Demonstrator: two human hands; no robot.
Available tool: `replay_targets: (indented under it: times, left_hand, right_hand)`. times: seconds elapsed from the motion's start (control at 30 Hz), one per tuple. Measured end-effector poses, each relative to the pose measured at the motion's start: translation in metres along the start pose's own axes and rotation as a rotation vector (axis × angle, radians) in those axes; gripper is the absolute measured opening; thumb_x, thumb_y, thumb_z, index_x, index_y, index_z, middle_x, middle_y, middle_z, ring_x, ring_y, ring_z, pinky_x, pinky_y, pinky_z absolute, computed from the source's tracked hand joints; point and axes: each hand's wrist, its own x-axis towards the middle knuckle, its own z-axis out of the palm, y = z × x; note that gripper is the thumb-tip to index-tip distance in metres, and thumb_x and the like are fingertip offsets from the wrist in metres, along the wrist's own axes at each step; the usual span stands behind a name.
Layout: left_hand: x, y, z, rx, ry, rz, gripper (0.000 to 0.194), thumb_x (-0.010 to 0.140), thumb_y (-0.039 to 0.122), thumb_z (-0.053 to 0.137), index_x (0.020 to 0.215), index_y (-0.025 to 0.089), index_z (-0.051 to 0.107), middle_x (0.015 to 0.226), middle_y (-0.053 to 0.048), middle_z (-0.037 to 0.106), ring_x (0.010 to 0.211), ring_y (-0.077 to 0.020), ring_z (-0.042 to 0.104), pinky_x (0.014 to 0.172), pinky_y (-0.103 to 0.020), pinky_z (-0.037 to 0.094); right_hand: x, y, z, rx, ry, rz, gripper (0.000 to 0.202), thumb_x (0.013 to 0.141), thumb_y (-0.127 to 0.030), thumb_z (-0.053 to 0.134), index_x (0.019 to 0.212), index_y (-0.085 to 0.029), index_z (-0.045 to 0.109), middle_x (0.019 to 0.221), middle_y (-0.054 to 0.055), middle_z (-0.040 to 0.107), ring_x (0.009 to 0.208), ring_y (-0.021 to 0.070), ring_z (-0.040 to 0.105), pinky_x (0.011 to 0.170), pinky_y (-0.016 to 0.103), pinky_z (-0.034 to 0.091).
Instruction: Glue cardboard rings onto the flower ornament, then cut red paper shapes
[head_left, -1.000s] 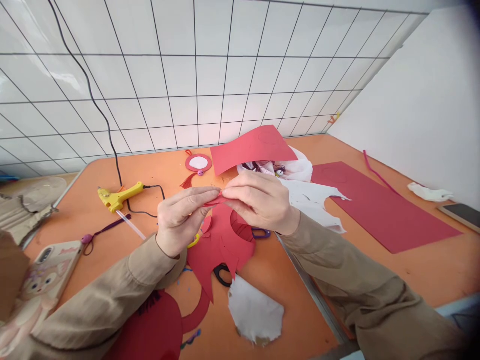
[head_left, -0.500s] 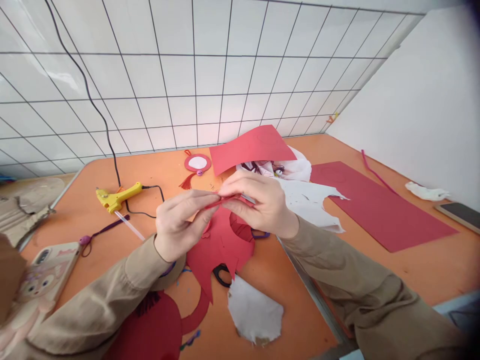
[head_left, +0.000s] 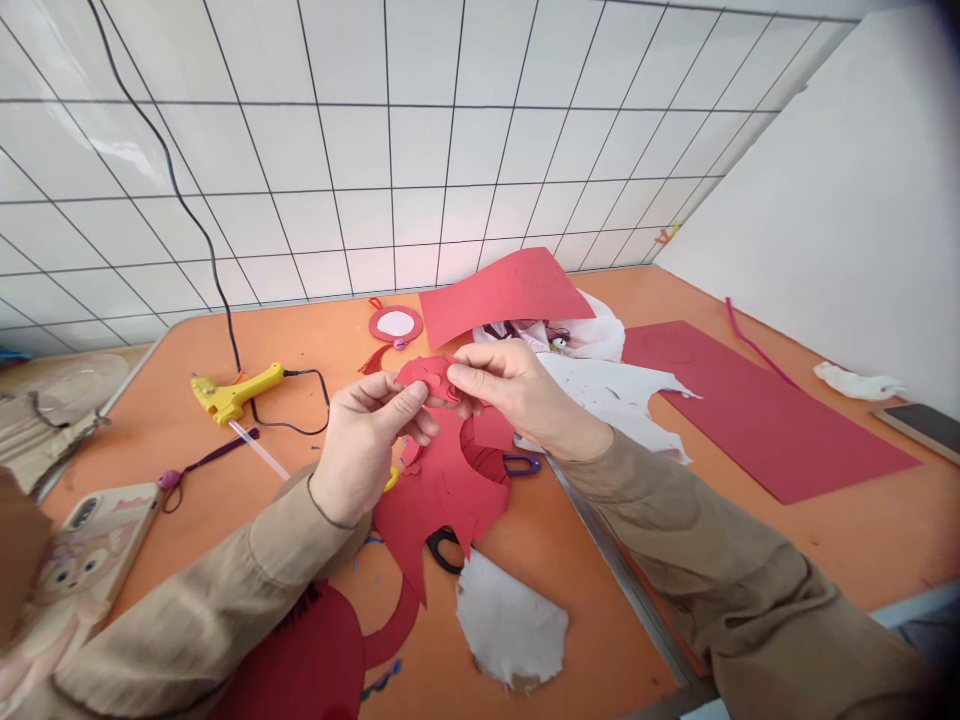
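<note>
A small red cut paper piece (head_left: 429, 374) is held up over the orange table, its layered face turned toward me. My left hand (head_left: 371, 435) pinches its left side, thumb on the front. On its right side, my right hand (head_left: 517, 392) grips it between thumb and fingers. Beneath both hands lie red paper scraps (head_left: 442, 490), with a black scissor handle (head_left: 445, 551) poking out at their lower edge. A round red ornament with a white centre (head_left: 395, 323) lies behind the hands.
A yellow glue gun (head_left: 236, 393) with a black cord lies left, near a phone in a cartoon case (head_left: 94, 550). Large red sheet (head_left: 765, 420) lies right; white cloth (head_left: 615, 395) is beside it. A grey-white scrap (head_left: 512, 620) lies in front. Tiled wall behind.
The red piece has tilted from nearly edge-on to showing its face. My left hand's fingers have shifted under it, and my right hand has moved slightly right.
</note>
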Motion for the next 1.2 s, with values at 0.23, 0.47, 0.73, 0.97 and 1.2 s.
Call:
replay_targets:
  times: [0.23,0.47,0.73,0.97,1.2]
  left_hand:
    - [0.0008,-0.0002,-0.0016,-0.007,-0.011,-0.017,0.017,0.067,0.026,0.084,0.068,0.014,0.071,0.067,-0.002,0.073,0.048,-0.0082,0.062,0.047,-0.018,0.051]
    - [0.0022,0.0002,-0.0012,0.017,-0.03,-0.005,0.022,0.066,0.03,0.084,0.067,0.013,0.07,0.062,-0.001,0.069,0.049,-0.0083,0.061,0.047,-0.018,0.049]
    - [0.0066,-0.0015,-0.0039,0.037,-0.019,0.02,0.022,0.067,0.03,0.083,0.07,0.014,0.07,0.057,0.0,0.066,0.048,-0.0082,0.059,0.046,-0.017,0.047]
    - [0.0059,0.002,-0.0011,0.062,-0.018,0.044,0.018,0.066,0.026,0.083,0.068,0.015,0.068,0.065,-0.001,0.07,0.048,-0.0085,0.061,0.045,-0.018,0.047]
    - [0.0082,0.0057,-0.0048,0.106,0.004,0.018,0.015,0.07,0.023,0.078,0.068,0.015,0.065,0.066,-0.003,0.071,0.048,-0.0096,0.06,0.045,-0.02,0.046]
  right_hand:
    - [-0.001,-0.0045,-0.0009,0.003,0.073,-0.045,0.012,0.084,-0.024,0.063,0.075,-0.016,0.064,0.067,-0.002,0.062,0.055,0.0084,0.057,0.053,0.023,0.047]
    - [0.0,0.0011,-0.0044,0.077,0.018,-0.009,0.021,0.088,-0.027,0.057,0.073,-0.015,0.064,0.066,0.0,0.063,0.056,0.0096,0.059,0.049,0.023,0.042]
    - [-0.0016,-0.006,0.0006,-0.017,-0.042,-0.083,0.012,0.077,-0.012,0.061,0.087,-0.014,0.069,0.076,0.001,0.069,0.066,0.0111,0.061,0.061,0.025,0.049]
    - [-0.0027,-0.0033,0.0021,-0.204,0.016,-0.107,0.009,0.077,-0.012,0.055,0.073,-0.015,0.063,0.068,-0.001,0.063,0.061,0.011,0.056,0.057,0.025,0.045]
    - [-0.0012,-0.0019,-0.0076,-0.112,0.161,-0.08,0.013,0.079,-0.011,0.05,0.07,-0.019,0.054,0.065,-0.001,0.06,0.055,0.0114,0.058,0.053,0.026,0.046]
